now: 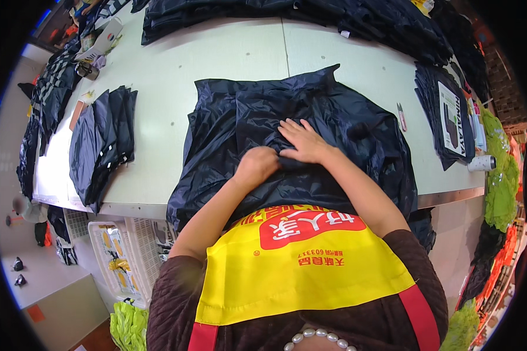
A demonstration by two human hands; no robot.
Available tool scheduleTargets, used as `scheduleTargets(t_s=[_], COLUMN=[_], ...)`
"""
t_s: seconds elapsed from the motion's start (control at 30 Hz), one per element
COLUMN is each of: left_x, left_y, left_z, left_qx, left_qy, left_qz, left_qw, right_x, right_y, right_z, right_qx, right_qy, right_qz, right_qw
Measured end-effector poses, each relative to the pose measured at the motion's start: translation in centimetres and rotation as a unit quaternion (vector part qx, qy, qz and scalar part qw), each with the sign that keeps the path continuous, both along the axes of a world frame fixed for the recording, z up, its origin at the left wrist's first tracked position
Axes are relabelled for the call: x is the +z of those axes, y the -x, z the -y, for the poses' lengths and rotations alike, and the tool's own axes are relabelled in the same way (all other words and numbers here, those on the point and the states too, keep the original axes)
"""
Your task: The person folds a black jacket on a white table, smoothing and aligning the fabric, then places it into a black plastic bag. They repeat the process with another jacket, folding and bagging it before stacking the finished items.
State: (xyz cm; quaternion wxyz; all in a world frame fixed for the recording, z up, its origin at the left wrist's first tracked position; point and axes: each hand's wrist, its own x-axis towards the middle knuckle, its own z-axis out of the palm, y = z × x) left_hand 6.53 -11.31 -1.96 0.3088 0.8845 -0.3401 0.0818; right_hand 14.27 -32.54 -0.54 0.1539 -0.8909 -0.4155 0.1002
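Note:
A dark, shiny piece of thin fabric, apparently a garment (357, 146), lies spread and wrinkled on the white table before me. Its near part hangs over the front edge against my apron. My left hand (256, 167) is closed in a fist on the middle of it, with the fabric bunched at the fingers. Just to the right, my right hand (303, 142) lies flat on the same cloth, fingers stretched out and pointing up and left. The fingertips of the left hand are hidden.
Dark folded pieces (102, 143) lie on the table at left. Small snips (401, 117) rest right of the garment. Beyond them sits a dark stack (445, 117) with a white printed sheet, near a thread spool (481, 163). More dark fabric (287, 14) covers the far side; a white crate (120, 257) stands below left.

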Motion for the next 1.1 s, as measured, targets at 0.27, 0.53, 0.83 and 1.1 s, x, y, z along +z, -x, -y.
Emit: scheduleTargets(t_s=[0.27, 0.53, 0.83, 1.1], left_x=[1.3, 1.7, 1.4, 2.7], left_y=[-4.1, -3.0, -5.4, -5.2], left_z=[1.3, 0.9, 1.4, 1.2], left_qx=[0.273, 0.141, 0.212, 0.117], left_qy=[0.052, -0.010, -0.094, -0.176], left_qz=[-0.263, -0.024, -0.129, 0.040], left_qw=[0.924, 0.990, 0.964, 0.977], right_x=[2.4, -0.6, -0.8, 1.5], right_y=[2.0, 0.6, -0.8, -3.5], right_z=[1.1, 0.8, 0.2, -0.9], right_qx=[-0.003, -0.060, -0.025, -0.018], right_qy=[-0.152, -0.150, -0.130, 0.002], right_qz=[0.116, 0.098, 0.131, 0.072], right_qw=[0.982, 0.982, 0.982, 0.997])
